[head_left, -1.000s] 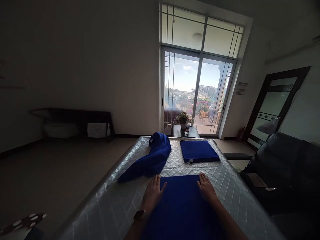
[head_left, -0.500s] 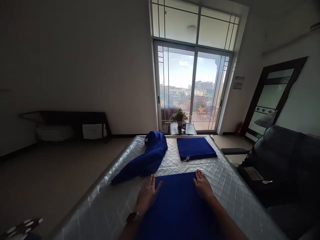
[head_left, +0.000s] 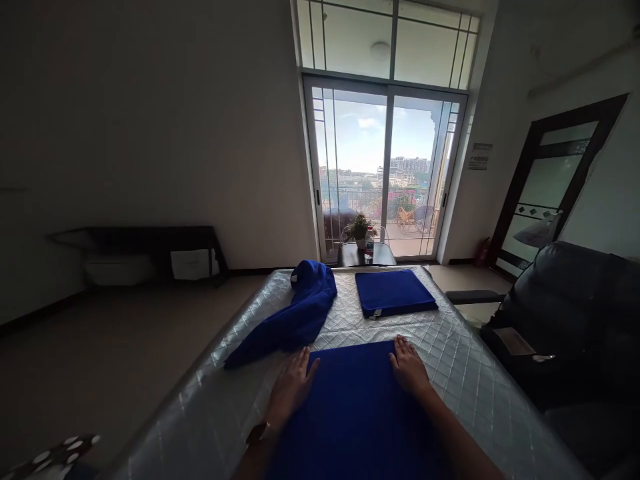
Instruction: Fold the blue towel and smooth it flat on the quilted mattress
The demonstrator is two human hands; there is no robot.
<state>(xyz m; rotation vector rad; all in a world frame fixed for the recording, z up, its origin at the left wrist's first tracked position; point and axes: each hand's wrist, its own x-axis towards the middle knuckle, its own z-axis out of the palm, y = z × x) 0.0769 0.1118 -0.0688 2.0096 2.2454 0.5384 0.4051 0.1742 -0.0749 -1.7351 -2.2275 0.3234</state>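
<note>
Flat blue cloth (head_left: 353,417) located at lower centre of the frame, spread over the silver quilted cover (head_left: 200,413); its near end runs out of view at the bottom edge. Left hand (head_left: 291,381) laid along the cloth's left edge, right hand (head_left: 411,368) at its far right corner. Both hands opened flat, fingers extended; nothing is gripped. A dark band (head_left: 257,435) is worn at the left wrist.

Progress, as judged from the layout: one folded blue cloth (head_left: 396,292), right of centre, is squared off, with a white tag (head_left: 375,313) showing at its near edge; that piece appears finished. The middle piece seems part-way: far edge straight, surface smooth, though whether it is already doubled cannot be told. A crumpled blue cloth (head_left: 306,310), left of centre, is heaped and twisted, not yet straightened; most work is apparently left there.
</note>
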